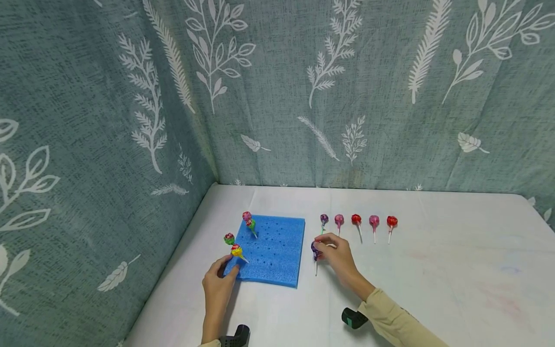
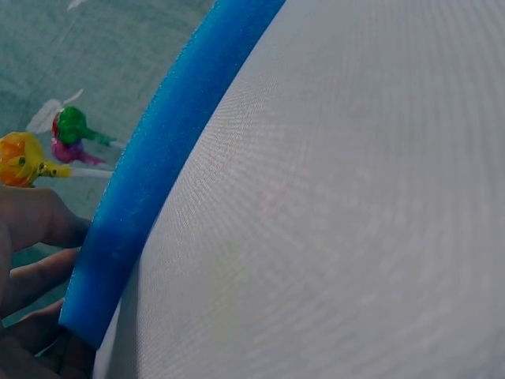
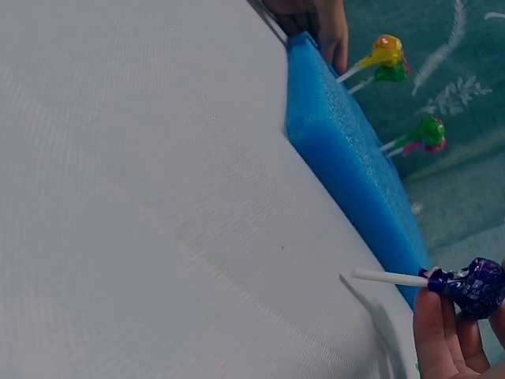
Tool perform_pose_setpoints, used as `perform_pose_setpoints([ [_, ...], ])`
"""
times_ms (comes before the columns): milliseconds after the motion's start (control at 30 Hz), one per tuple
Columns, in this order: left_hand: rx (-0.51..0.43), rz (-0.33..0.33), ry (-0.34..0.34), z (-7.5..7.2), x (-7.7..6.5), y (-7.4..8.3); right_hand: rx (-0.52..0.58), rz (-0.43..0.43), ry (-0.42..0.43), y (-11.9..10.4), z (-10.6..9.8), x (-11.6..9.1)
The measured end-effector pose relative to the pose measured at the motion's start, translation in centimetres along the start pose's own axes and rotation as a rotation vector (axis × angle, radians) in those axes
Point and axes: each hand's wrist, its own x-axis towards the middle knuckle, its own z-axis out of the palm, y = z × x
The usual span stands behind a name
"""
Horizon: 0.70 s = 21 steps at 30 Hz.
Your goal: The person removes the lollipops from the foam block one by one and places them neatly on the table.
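A blue foam board [image 1: 286,272] dotted with small holes lies on the left part of the table. My left hand [image 1: 218,286] grips its near left corner between thumb and fingers. Several lollipops stand stuck along the board's left side: a yellow one [image 1: 236,250] and a green-and-red one [image 1: 229,238] near that hand, a green one [image 1: 251,224] and a pink one [image 1: 246,216] farther back. Right of the board, my right hand [image 1: 340,260] pinches a dark purple lollipop [image 3: 477,288] by its wrapped head. Its white stick [image 3: 390,277] points away from the fingers, bare, over the white cloth.
Behind my right hand a row of lollipops lies on the white table [image 1: 433,270]: a purple one [image 1: 324,219], a pink one [image 1: 339,220], a red one [image 1: 356,220], then another pink and another red. A patterned green curtain [image 1: 277,144] borders the back and left.
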Motion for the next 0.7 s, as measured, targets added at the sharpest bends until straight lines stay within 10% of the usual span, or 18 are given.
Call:
perform_pose_setpoints([
  [700, 0.009, -0.008, 0.009, 0.13, -0.04, 0.16, -0.247, 0.035, 0.064, 0.11, -0.33, 0.77],
])
